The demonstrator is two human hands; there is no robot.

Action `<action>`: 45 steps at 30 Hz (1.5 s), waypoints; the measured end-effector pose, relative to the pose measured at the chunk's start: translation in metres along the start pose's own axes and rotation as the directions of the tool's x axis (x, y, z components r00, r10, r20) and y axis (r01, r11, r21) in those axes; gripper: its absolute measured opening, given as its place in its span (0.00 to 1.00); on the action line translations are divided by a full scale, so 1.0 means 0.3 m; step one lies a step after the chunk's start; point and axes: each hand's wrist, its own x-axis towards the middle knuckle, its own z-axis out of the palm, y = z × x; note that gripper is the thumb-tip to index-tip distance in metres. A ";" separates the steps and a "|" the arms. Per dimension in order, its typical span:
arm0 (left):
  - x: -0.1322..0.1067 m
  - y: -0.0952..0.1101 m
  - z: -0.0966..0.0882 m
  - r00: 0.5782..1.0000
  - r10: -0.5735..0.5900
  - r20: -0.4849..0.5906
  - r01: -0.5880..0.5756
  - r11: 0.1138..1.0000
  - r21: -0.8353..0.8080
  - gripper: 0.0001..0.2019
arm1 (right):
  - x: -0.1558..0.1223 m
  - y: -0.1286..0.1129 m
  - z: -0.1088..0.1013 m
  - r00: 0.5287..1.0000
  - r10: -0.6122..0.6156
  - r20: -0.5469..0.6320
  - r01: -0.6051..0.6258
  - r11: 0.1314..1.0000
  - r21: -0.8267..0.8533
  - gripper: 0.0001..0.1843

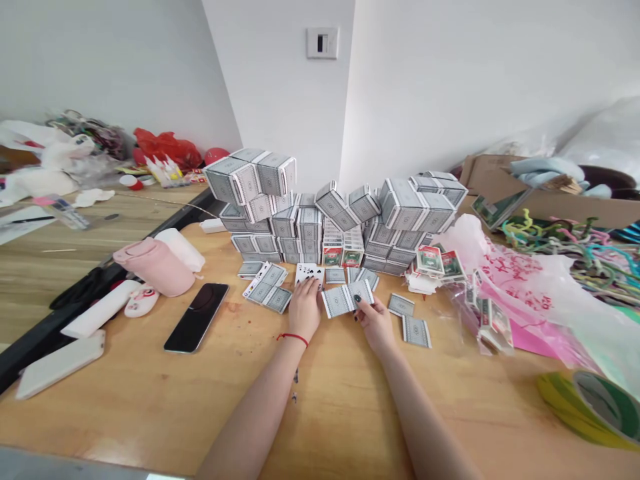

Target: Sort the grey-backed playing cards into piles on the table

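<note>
My right hand (pixel 377 323) is closed, its thumb with dark nail polish pressing on a joined piece of grey-backed playing cards (pixel 337 301). My left hand (pixel 305 310), a red cord on its wrist, rests its stretched fingers on face-up playing cards (pixel 307 270) showing spades. Just behind both hands stands a structure of card-covered blocks (pixel 310 227), with two blocks tilted into a V at its middle. Loose cards (pixel 270 293) overlap left of my left hand. More single cards (pixel 416 331) lie right of my right hand.
A black phone (pixel 197 318) and a pink pouch (pixel 157 267) lie to the left. Card boxes (pixel 430 260) sit beside the structure at right, near a crumpled pink-and-white plastic bag (pixel 520 280). Yellow-green tape (pixel 590 407) occupies the front right. A cardboard box (pixel 545 200) stands behind.
</note>
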 end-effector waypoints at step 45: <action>0.003 0.048 -0.044 0.868 -0.455 0.200 0.418 0.452 -0.788 0.18 | 0.013 0.028 -0.025 0.999 -0.048 -0.024 0.042 0.975 -0.219 0.18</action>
